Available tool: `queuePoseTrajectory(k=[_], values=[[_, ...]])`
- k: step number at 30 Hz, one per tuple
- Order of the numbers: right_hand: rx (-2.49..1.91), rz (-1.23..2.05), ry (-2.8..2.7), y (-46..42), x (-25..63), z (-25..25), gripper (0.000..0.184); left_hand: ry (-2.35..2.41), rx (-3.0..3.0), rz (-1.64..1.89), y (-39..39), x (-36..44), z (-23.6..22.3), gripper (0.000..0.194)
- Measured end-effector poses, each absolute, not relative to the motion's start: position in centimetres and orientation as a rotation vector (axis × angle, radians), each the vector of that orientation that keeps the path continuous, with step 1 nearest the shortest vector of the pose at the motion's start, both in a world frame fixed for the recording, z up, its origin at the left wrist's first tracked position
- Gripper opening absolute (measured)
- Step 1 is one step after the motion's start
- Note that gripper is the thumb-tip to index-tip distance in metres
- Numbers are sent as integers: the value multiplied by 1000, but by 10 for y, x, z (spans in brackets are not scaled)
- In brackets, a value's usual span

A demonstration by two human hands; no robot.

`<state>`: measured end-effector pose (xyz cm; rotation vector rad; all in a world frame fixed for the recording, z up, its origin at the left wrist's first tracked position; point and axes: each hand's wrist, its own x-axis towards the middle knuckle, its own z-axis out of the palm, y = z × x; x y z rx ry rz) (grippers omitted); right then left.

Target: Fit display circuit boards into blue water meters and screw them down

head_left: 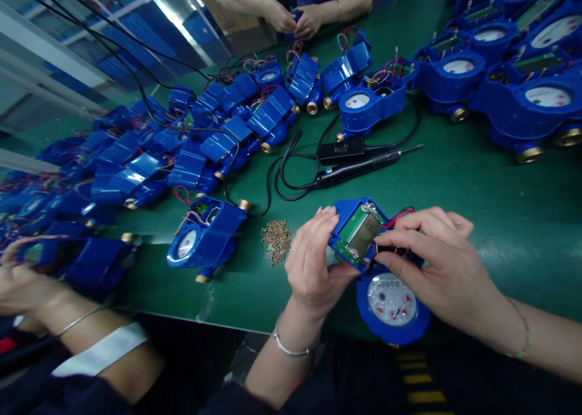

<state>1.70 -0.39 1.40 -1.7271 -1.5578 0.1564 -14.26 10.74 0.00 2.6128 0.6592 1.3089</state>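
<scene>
A blue water meter (391, 303) with a white dial sits at the near edge of the green table (491, 221). Its upper housing holds a green circuit board (361, 236) with an LCD and red and black wires. My left hand (313, 263) grips the left side of that housing, fingers curled around it. My right hand (431, 260) pinches the board's right edge by the wires, thumb and fingers closed on it. A small pile of brass screws (276, 240) lies just left of my left hand.
An electric screwdriver (364, 165) with black cable lies beyond the meter. Another open meter (204, 238) sits to the left. Several blue meters crowd the far left and far right (522, 94). A co-worker's hands (295, 18) work across the table; another person's arm (68, 318) is at left.
</scene>
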Motion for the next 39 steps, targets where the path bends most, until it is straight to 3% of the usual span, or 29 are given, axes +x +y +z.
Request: queuePoseTrajectory(k=[16, 27, 39], values=[[-1674, 335, -1543, -2, 29, 11, 6, 648, 2585, 1231, 110, -138, 0, 65], [-1666, 471, -1580, 5, 36, 14, 14, 530, 2559, 1129, 116, -139, 0, 64], [-1608, 148, -1562, 5, 24, 5, 18, 640, 2426, 1149, 111, -136, -2, 71]])
